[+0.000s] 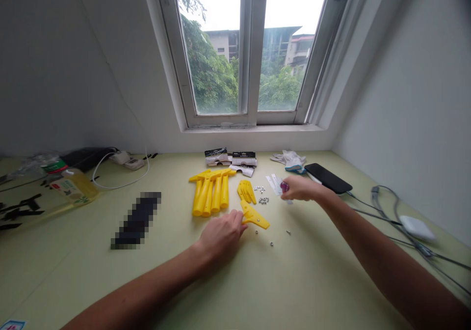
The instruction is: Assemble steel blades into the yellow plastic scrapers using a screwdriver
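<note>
Head view, one frame. I log the left hand [222, 233] resting palm-down on the pale green counter [301, 281], fingers curled loosely, fingertips touching the near edge of a flat yellow plastic piece [254, 216] that lies on the counter just to its right. I cannot tell whether the fingers actually pinch the piece or only press on it.

The right hand [300, 188] reaches farther out, closed around a small purple-tipped object [284, 186]; too small for me to identify. It sits over some white paper slips [274, 182].

Near the yellow piece: two loose small screws [280, 237] on the counter just beyond it to the right, and a small heap of screws [261, 195] between the two hands. Behind the left hand lies a row of yellow handles [211, 191] side by side, with a fan of smaller yellow parts [247, 191] just beside them.

Farther back: black-and-white packaging cards [231, 160], white gloves [291, 159], a black phone [327, 177] near the right forearm. Far left, a bottle of yellowish liquid [73, 185] lies tilted. Grey cables [401, 222] run along the right edge. A window [250, 50] stands above the counter.
</note>
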### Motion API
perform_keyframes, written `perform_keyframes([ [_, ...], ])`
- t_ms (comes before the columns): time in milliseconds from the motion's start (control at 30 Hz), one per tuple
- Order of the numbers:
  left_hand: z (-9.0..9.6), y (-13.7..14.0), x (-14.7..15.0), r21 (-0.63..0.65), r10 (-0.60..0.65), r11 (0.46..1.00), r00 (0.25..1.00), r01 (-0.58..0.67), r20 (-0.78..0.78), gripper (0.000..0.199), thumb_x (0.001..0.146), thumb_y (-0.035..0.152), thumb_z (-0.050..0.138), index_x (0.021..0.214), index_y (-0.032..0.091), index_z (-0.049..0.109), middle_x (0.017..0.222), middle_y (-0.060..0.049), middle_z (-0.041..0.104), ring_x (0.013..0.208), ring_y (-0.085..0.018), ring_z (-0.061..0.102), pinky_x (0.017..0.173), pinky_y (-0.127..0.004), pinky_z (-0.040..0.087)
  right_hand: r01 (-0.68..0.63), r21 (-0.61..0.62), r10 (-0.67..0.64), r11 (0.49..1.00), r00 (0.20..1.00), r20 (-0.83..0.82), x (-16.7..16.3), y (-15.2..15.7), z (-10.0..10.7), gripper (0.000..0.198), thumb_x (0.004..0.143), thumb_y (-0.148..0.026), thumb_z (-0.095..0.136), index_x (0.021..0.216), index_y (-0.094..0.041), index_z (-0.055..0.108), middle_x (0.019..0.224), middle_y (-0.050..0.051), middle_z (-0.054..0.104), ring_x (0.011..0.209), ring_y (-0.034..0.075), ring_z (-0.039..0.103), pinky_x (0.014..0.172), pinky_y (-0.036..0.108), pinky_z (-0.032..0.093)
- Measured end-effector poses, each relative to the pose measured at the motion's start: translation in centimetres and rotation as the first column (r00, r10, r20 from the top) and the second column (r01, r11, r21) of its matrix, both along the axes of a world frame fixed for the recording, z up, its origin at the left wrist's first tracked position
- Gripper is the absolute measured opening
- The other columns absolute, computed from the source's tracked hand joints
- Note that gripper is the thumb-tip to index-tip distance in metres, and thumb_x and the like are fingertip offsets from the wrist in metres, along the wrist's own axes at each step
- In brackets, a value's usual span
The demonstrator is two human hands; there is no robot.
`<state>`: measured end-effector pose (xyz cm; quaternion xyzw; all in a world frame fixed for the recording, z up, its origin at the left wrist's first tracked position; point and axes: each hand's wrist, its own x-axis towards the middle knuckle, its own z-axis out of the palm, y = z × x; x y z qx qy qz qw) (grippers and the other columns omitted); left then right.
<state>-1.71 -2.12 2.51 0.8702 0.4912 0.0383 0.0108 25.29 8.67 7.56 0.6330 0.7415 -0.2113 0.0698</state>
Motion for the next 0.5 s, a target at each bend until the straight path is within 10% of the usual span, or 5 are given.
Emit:
perform_keyframes([
  [233,-0.1,0.1,0.0,0.022,-0.010,1.000,1.000,0.011,-0.024,0.034,0.099,0.040,0.022,0.100,0.017,0.048,0.089,-0.006,0.060,0.073,-0.019,0.062,0.059,-0.030,0.051,-0.308,0.076,0.302,0.948,0.950,0.083,-1.0,-7.6,-1.7,0.011,0.070,-0.028,0.060,0.069,-0.018,0.066,0.068,0.006,0.065,0.063,0.018,0.057,0.049,0.025,0.028],
  [500,-0.5,0.1,0.0,0.035,-0.009,0.999,1.000,0.010,-0.020,0.036,0.099,0.041,0.022,0.103,0.017,0.048,0.092,-0.006,0.060,0.072,-0.019,0.062,0.060,-0.031,0.051,-0.342,0.160,0.316,0.926,0.934,0.167,-2.1,-6.8,-2.6,0.016,0.075,-0.021,0.051,0.069,-0.017,0.066,0.070,0.010,0.066,0.059,0.017,0.054,0.049,0.027,0.023],
])
